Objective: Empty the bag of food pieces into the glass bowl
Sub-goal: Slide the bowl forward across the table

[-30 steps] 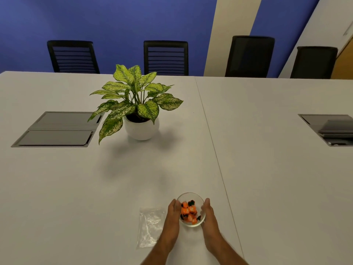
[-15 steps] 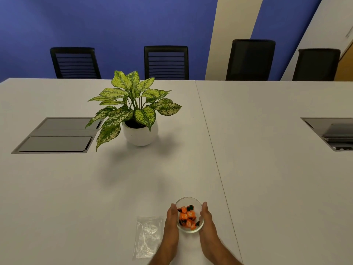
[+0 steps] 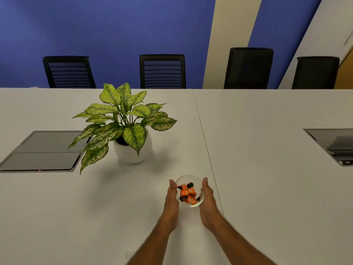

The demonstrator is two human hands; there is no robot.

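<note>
A small glass bowl [image 3: 188, 177] stands on the white table [image 3: 267, 197], a little right of centre. It holds several orange and black wrapped food pieces [image 3: 187, 194]. My left hand [image 3: 172, 197] presses flat against the bowl's left side and my right hand [image 3: 207, 196] against its right side, so the bowl is cupped between both palms. Both forearms reach out from the bottom edge. Only a faint corner of the clear plastic bag [image 3: 128, 254] shows beside my left forearm at the bottom; it looks empty.
A leafy plant [image 3: 124, 119] in a round white pot [image 3: 133, 153] stands beyond the bowl to the left. Grey cable hatches are set into the table at the left [image 3: 42, 152] and right [image 3: 334, 145]. Black chairs [image 3: 162, 71] line the far edge.
The bowl has slid away from me toward the table's middle, held between both hands, and my arms are stretched further out. The bag stayed behind near the bottom edge.
</note>
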